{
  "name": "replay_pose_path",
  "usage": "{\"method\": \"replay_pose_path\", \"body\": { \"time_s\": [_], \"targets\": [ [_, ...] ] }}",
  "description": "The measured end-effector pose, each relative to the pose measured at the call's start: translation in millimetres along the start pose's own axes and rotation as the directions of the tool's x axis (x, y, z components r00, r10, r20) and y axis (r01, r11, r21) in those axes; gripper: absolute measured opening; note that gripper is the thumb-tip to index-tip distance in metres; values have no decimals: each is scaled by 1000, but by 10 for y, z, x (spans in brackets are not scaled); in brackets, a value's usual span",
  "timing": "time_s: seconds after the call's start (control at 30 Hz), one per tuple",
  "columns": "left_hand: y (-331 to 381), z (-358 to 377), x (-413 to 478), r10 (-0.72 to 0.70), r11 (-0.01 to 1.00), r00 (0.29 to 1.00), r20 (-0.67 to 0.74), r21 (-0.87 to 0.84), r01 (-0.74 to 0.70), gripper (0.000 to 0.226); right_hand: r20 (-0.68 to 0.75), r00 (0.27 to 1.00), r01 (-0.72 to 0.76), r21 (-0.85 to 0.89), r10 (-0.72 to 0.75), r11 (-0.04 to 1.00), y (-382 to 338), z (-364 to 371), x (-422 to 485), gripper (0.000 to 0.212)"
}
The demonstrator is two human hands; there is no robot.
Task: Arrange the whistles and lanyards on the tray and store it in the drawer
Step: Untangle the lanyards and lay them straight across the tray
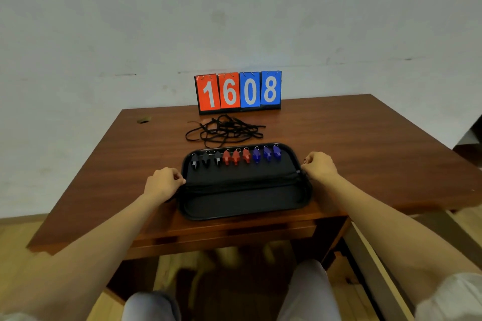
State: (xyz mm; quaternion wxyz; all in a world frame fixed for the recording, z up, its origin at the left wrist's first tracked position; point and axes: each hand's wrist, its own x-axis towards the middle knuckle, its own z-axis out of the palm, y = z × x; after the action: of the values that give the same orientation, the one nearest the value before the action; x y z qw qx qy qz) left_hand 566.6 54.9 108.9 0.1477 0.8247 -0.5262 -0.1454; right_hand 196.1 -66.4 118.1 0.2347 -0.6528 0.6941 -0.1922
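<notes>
Sitting at the table (365,151), the person kept both hands at the ends of a black tray (234,206) that lay between them. The left hand (163,182) was at the tray's left rim and the right hand (319,165) at its right rim, well apart from each other, with the whole tray spanning the gap.

A black lanyard (242,182) ran straight across the tray from one set of fingers to the other. The left fingers (178,177) were curled tight, tips together, and pinched the lanyard's left end just over the rim. The right fingers (307,160) were curled in the same closed way at the lanyard's right end and appeared to pinch it too, though the blur there made the exact contact hard to read. Neither hand showed any straight finger.

Just beyond the stretched lanyard, farther from the fingers, a row of whistles stood along the tray's far edge: three black whistles (206,161) nearest the left fingers, three red whistles (236,157) in the middle, and three blue whistles (267,154) nearest the right fingers. The part of the tray on the person's side of the lanyard was bare.

Farther off still, beyond the tray and between the two hands, a tangle of loose lanyards (224,130) lay on the table, and behind it stood a score board (238,91) reading 1608.
</notes>
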Motion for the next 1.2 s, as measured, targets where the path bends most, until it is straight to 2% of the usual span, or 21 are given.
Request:
{"method": "replay_pose_path", "body": {
  "time_s": [0.13, 0.4, 0.53, 0.63, 0.73, 0.83, 0.97, 1.07, 1.2],
  "targets": [
    [6, 61, -17, 6, 995, 999, -40, 96, -2, 16, 0, 1000, 28, -93, -28, 995, 42, 46, -20, 7],
    [31, 106, -91, 44, 967, 993, -108, 255, -15, 10, -1, 999, 40, -217, -42, 975, 119, 106, -7, 5],
    [71, 129, -131, 46, 963, 995, -93, 269, -19, 20, -9, 999, 51, -197, -53, 979, 153, 127, -15, 18],
    [112, 188, -165, 119, 954, 987, -113, 289, -82, 40, -19, 989, 139, -175, -144, 975, 163, 142, -44, 25],
    [194, 296, -214, 282, 908, 950, -131, 355, -221, 40, 3, 958, 279, -237, -287, 930, 141, 162, -76, 27],
    [284, 401, -250, 398, 862, 912, -94, 378, -337, 40, 99, 922, 384, -335, -373, 860, 121, 207, -97, 28],
    [342, 482, -270, 414, 842, 910, -9, 385, -379, 45, 247, 901, 432, -418, -357, 799, 114, 283, -110, 43],
    [338, 486, -267, 417, 841, 909, 29, 368, -398, 47, 273, 892, 448, -425, -361, 787, 79, 284, -110, 49],
    [387, 446, -215, 442, 846, 897, 12, 328, -421, 50, 277, 846, 532, -368, -456, 763, -99, 287, -108, 49]
  ]
}}
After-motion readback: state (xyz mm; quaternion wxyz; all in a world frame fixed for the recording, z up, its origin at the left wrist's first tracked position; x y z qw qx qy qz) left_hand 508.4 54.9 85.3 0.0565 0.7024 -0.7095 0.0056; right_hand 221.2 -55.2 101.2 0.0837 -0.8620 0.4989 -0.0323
